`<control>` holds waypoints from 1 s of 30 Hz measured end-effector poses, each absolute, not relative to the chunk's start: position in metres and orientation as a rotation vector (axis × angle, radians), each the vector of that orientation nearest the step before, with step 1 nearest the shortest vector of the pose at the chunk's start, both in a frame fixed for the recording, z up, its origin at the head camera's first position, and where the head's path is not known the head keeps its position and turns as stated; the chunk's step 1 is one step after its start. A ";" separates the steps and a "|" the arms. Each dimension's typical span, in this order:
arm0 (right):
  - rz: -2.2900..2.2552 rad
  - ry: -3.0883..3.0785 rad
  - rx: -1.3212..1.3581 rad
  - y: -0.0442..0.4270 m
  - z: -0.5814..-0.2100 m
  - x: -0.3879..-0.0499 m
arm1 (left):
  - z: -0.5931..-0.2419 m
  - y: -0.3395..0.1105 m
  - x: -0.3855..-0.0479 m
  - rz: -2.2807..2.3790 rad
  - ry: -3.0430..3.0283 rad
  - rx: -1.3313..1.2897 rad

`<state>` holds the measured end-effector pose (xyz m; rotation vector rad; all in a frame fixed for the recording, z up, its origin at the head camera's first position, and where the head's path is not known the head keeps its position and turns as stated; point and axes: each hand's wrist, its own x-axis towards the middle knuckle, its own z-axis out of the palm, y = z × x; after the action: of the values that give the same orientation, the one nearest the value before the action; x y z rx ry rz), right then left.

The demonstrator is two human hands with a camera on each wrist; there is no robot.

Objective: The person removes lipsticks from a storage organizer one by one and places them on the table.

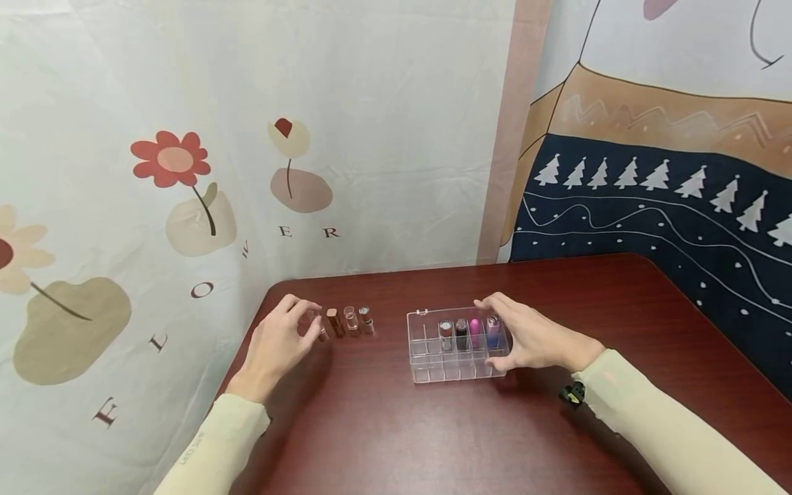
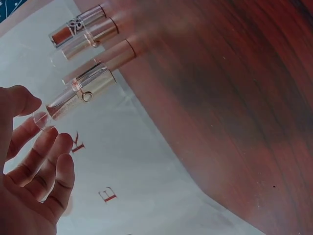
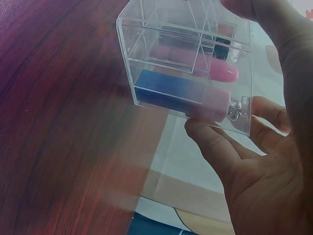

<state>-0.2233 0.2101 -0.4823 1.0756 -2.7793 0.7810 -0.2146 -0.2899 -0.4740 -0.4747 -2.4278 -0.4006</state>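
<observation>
2 Hands, 1 Clear Box

From afar, I see the left hand (image 1: 278, 347) curved round a clear cylindrical tube (image 2: 80, 93) on the red-brown table (image 1: 396, 433); whether it pinches, I cannot tell. The right hand (image 1: 533, 337) grips a clear plastic box (image 1: 430, 372) holding 4 tubes (image 1: 461, 335).

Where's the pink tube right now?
In the head view, right of centre, the pink tube sits in the clear box, between the black tube and the blue tube.
</observation>
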 end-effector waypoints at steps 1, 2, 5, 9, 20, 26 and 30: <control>0.782 -2.780 1.075 0.210 -0.482 -0.223 | -0.475 -0.291 -0.215 -0.400 -2.436 -0.472; 0.779 -2.781 1.074 0.210 -0.482 -0.223 | -0.475 -0.292 -0.216 -0.399 -2.443 -0.471; 0.779 -2.779 1.074 0.210 -0.483 -0.223 | -0.478 -0.294 -0.218 -0.398 -2.468 -0.456; 0.773 -2.781 1.068 0.211 -0.482 -0.223 | -0.480 -0.296 -0.221 -0.398 -2.501 -0.437; 0.786 -2.786 1.072 0.210 -0.483 -0.222 | -0.485 -0.298 -0.228 -0.421 -2.559 -0.423; 0.770 -2.762 1.081 0.210 -0.484 -0.222 | -0.487 -0.299 -0.232 -0.430 -2.591 -0.420; 0.784 -2.764 1.081 0.210 -0.483 -0.222 | -0.488 -0.301 -0.234 -0.424 -2.614 -0.411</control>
<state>-0.2224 0.2098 -0.4835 1.0809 -2.7643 0.7836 -0.2343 -0.3009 -0.4885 -0.4106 -2.6141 -0.4238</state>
